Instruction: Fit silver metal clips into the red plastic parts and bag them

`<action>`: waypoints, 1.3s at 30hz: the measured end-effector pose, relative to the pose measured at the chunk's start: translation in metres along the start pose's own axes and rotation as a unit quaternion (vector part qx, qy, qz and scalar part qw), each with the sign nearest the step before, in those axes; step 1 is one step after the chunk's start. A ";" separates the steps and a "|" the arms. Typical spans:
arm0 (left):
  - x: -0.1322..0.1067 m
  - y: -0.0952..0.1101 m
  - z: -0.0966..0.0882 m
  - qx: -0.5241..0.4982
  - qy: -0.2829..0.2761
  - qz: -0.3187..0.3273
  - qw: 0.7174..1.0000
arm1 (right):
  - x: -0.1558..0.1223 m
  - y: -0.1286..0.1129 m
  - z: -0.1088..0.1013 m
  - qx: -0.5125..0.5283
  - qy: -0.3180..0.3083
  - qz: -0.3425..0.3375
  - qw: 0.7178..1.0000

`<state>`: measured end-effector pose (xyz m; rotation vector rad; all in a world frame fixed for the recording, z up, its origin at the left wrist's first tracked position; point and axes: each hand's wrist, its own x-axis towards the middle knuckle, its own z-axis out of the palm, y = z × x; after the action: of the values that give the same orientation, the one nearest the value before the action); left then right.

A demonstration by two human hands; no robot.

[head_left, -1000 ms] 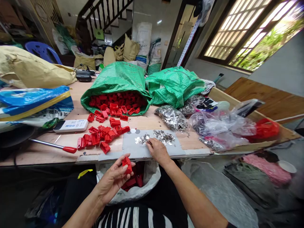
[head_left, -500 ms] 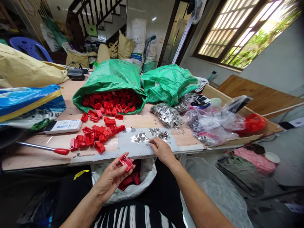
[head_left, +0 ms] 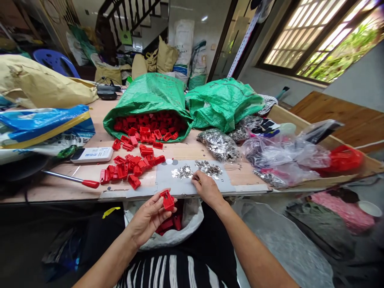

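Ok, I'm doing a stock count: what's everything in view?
small red plastic housing: one, red, held by left hand.
flat grey sheet: one, grey, near edge of wooden table.
loose red plastic housings: many, red, left of grey sheet.
green woven sacks: two, green, table's back; left one open, showing red housings.
silvery metal bits: many, silver, on grey sheet.
white remote control: one, white, table's left.
white bag: one, white, on lap, holding red housings.
left hand: one, below table edge.
right hand: one, fingertips on metal bits.

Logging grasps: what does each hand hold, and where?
Left hand pinches a small red plastic housing by its sides. Right hand touches loose silver metal bits; hold unclear.
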<state>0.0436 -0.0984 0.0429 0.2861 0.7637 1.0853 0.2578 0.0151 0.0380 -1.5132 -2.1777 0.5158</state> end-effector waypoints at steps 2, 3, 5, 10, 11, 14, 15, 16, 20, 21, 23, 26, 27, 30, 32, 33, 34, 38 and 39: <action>0.001 -0.001 0.000 0.003 0.000 0.002 1.000 | -0.003 -0.002 -0.001 0.063 0.011 0.001 0.998; 0.001 -0.002 0.001 0.009 0.001 0.009 1.000 | -0.004 -0.004 -0.002 0.096 0.013 -0.001 0.995; 0.003 -0.005 0.002 0.037 0.008 0.043 0.998 | -0.008 -0.011 -0.002 0.158 0.005 0.000 0.987; 0.012 -0.012 -0.004 0.243 0.068 0.225 0.941 | -0.019 -0.035 0.003 0.373 -0.066 0.076 0.922; 0.013 -0.013 -0.006 0.300 0.086 0.263 0.913 | -0.021 -0.040 0.005 0.408 -0.082 0.087 0.905; 0.014 -0.011 -0.009 0.445 0.126 0.360 0.810 | -0.028 -0.054 0.012 0.455 -0.099 0.099 0.879; 0.013 -0.009 -0.008 0.477 0.130 0.383 0.781 | -0.030 -0.058 0.015 0.457 -0.097 0.099 0.879; 0.012 -0.008 -0.007 0.499 0.131 0.401 0.757 | -0.032 -0.061 0.018 0.455 -0.091 0.100 0.880; 0.008 -0.004 0.000 0.523 0.121 0.433 0.724 | -0.037 -0.066 0.025 0.423 -0.066 0.095 0.899; 0.007 -0.003 0.001 0.521 0.118 0.436 0.724 | -0.038 -0.066 0.025 0.412 -0.060 0.089 0.905; 0.005 -0.003 0.002 0.518 0.117 0.437 0.726 | -0.040 -0.065 0.025 0.387 -0.050 0.076 0.918; 0.005 -0.005 0.003 0.526 0.115 0.440 0.719 | -0.042 -0.065 0.026 0.368 -0.031 0.068 0.927; 0.005 -0.006 0.003 0.532 0.111 0.441 0.715 | -0.042 -0.065 0.027 0.368 -0.024 0.068 0.927; 0.006 -0.008 0.004 0.547 0.099 0.449 0.700 | -0.043 -0.067 0.032 0.367 -0.005 0.073 0.927; 0.007 -0.009 0.004 0.551 0.096 0.453 0.694 | -0.044 -0.069 0.035 0.363 0.004 0.081 0.928; 0.007 -0.010 0.004 0.550 0.096 0.454 0.694 | -0.044 -0.069 0.036 0.364 0.007 0.088 0.927; 0.008 -0.010 0.004 0.549 0.096 0.453 0.696 | -0.044 -0.070 0.037 0.367 0.008 0.096 0.925; 0.009 -0.010 0.002 0.539 0.098 0.438 0.713 | -0.044 -0.070 0.038 0.397 -0.002 0.114 0.911; 0.009 -0.010 0.001 0.536 0.101 0.435 0.717 | -0.043 -0.068 0.038 0.399 -0.001 0.115 0.910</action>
<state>0.0538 -0.0950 0.0346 1.6888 1.4920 1.4341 0.1969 -0.0507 0.0364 -1.2694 -1.4674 1.2911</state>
